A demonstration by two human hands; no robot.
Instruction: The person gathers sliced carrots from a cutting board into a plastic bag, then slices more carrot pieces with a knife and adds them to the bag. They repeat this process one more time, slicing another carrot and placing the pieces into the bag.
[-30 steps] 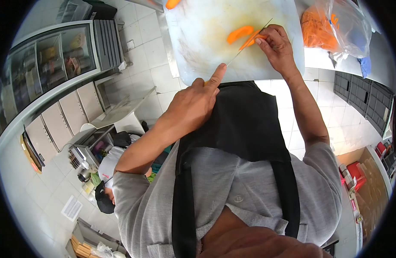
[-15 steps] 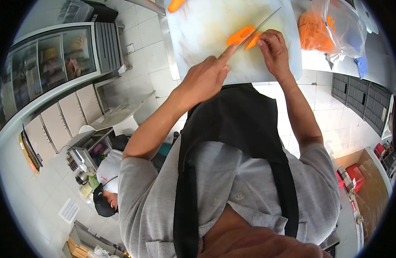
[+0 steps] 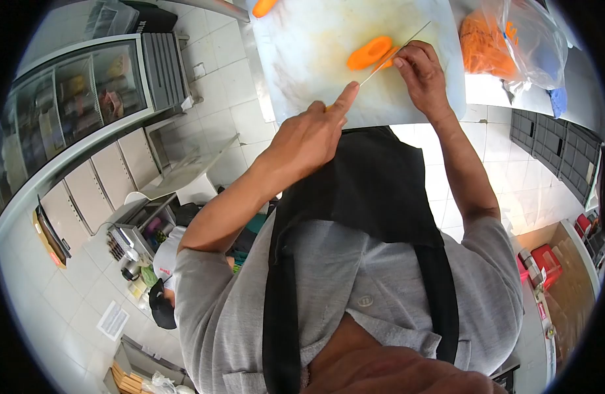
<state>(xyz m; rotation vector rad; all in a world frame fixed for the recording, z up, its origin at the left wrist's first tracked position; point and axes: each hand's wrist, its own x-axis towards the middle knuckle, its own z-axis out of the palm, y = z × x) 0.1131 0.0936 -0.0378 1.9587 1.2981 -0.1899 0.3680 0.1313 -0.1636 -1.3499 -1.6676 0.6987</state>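
My left hand (image 3: 309, 141) is closed around the handle of a knife (image 3: 397, 50), index finger stretched along the top of the blade. The thin blade slants away to the upper right over the cutting board (image 3: 302, 72). To its left lies a peeled orange carrot (image 3: 367, 55) with a pale oval cut face. A carrot slice (image 3: 389, 59) sits on the other side of the blade, partly hidden. My right hand (image 3: 423, 75) has its thumb and fingers pinched at that slice, close beside the blade.
Another carrot (image 3: 264, 7) lies at the board's far left corner. Right of the board, a clear plastic bag (image 3: 535, 49) holds shredded carrot (image 3: 489, 49). Grey crates (image 3: 557, 148) stand at the right. Behind my left arm is a co-worker in a black cap (image 3: 162, 305).
My left hand has drawn back slightly toward me, bringing the knife with it. The blade now shows nearly edge-on. My right hand remains beside the carrot slice.
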